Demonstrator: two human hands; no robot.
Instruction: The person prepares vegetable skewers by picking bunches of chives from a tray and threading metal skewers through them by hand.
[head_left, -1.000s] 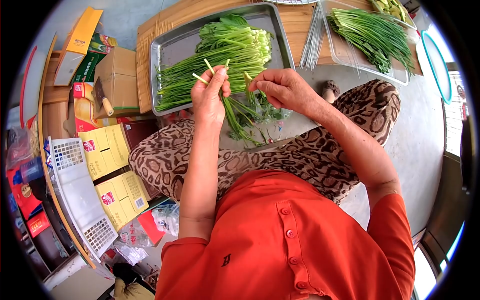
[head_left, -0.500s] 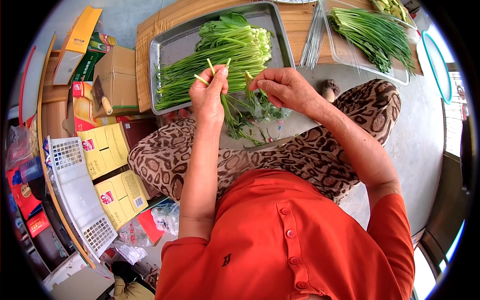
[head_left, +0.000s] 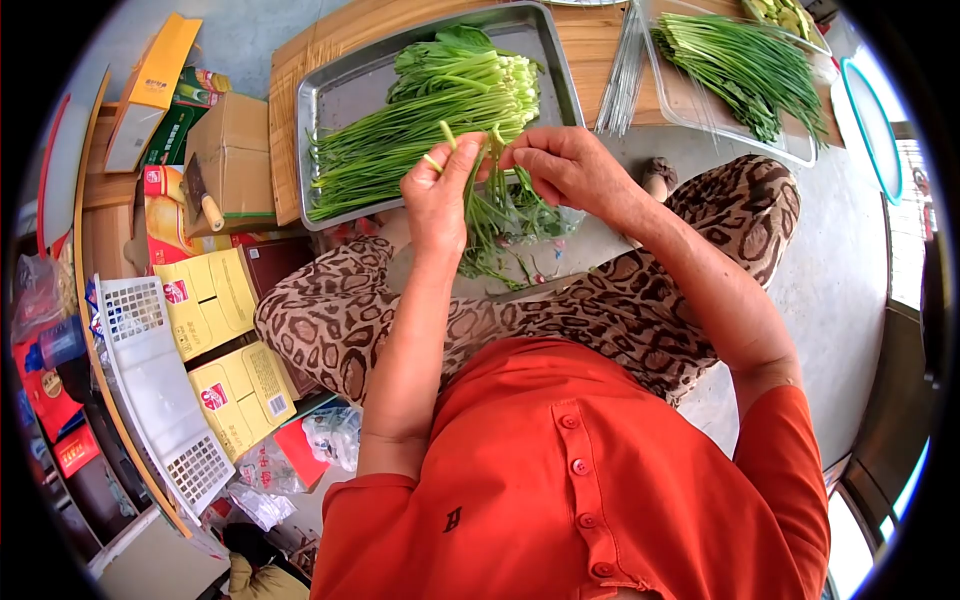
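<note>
A: Head view: where are the stalks lying?

B: The green stalks (head_left: 447, 132) are passing through the left hand (head_left: 435, 205), with pale ends projecting above its fingers and thin leafy lengths hanging below. The handwork is occurring just off the near edge of the metal tray (head_left: 345, 100), where a larger bunch of greens (head_left: 400, 145) is lying on the wooden table (head_left: 592, 60).

A: How is the material likely to be handling?

B: Judging by appearance, the stalks are being light, slender and moderately stiff at the pale ends, limp toward the leaves. They are probably bruising or snapping under hard pressure, and possibly slipping if damp. The firm pale portion is offering the best hold.

A: State of each hand?

B: The left hand is closing its thumb against curled fingers, clamping several stalks. The right hand (head_left: 565, 170) is curling its fingers and bringing thumb and forefinger together, apparently pinching a stalk beside the left fingertips.

A: Arm pose?

B: The left forearm is running almost straight forward; the right is angling inward from a wider elbow. Both hands are meeting above the gap between the knees.
</note>
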